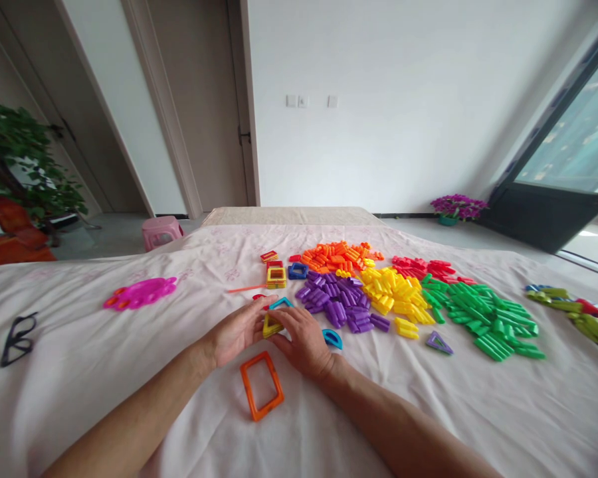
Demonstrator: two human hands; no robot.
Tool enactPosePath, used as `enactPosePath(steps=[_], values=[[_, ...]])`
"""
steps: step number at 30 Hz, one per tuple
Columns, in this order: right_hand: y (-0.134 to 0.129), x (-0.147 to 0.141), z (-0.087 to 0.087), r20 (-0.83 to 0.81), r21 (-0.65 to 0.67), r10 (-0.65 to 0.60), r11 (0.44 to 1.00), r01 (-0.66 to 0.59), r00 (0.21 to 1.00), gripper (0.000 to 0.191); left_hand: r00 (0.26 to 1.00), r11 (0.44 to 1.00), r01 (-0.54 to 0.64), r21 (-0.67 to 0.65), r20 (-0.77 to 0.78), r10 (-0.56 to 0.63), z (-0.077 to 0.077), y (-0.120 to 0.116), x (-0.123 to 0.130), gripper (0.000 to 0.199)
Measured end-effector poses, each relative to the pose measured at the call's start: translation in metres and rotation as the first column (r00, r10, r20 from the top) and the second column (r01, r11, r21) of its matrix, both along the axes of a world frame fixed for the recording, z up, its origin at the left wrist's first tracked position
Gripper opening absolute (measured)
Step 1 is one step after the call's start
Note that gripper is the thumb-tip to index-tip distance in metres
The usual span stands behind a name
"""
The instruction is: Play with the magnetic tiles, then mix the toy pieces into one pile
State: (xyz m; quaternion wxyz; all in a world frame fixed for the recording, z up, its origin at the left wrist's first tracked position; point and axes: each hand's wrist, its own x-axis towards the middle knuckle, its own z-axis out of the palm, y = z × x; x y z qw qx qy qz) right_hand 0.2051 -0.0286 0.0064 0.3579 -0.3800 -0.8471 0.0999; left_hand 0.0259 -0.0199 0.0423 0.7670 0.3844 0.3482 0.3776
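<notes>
My left hand and my right hand meet over the cloth, closed around yellow magnetic tiles. A blue magnetic tile shows just behind them, partly covered by my right fingers; whether it is held too, I cannot tell. Below my hands lies an orange rectangular frame tile. A blue curved tile rests right of my right wrist. Beyond the hands, a stack of yellow square tiles stands beside dark blue tiles. Red tiles peek out near my left fingertips.
Heaps of purple, orange, yellow, red and green plastic pieces spread rightward. A purple triangle tile lies before them. Leftward are a magenta plastic piece and black glasses.
</notes>
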Motion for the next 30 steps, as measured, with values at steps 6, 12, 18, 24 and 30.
enactPosePath(steps=[6, 12, 18, 24, 30], values=[[0.001, 0.012, 0.005, 0.008, 0.048, -0.049, 0.998, 0.049, 0.999, 0.029, 0.952, 0.973, -0.156, 0.17, -0.237, 0.194, -0.015, 0.01, -0.014, 0.048], [0.011, 0.028, 0.014, -0.012, 0.003, -0.153, 0.988, 0.153, 0.988, 0.023, 0.697, 0.762, -0.286, 0.581, -0.42, 0.582, -0.033, 0.034, -0.038, 0.039], [0.018, 0.04, 0.025, -0.066, -0.064, -0.2, 0.979, 0.196, 0.978, 0.024, 0.502, 0.623, 0.08, 0.778, -0.571, 0.65, -0.055, 0.045, -0.048, 0.04], [0.023, 0.065, 0.059, 0.092, -0.081, -0.172, 0.98, 0.179, 0.981, 0.024, 0.365, 0.575, 0.311, 0.756, -0.654, 0.663, -0.065, 0.046, -0.046, 0.039], [0.024, 0.101, 0.087, 0.356, -0.197, -0.111, 0.962, 0.19, 0.928, 0.021, 0.369, 0.525, 0.266, 0.808, -0.589, 0.719, -0.066, 0.05, -0.05, 0.036]])
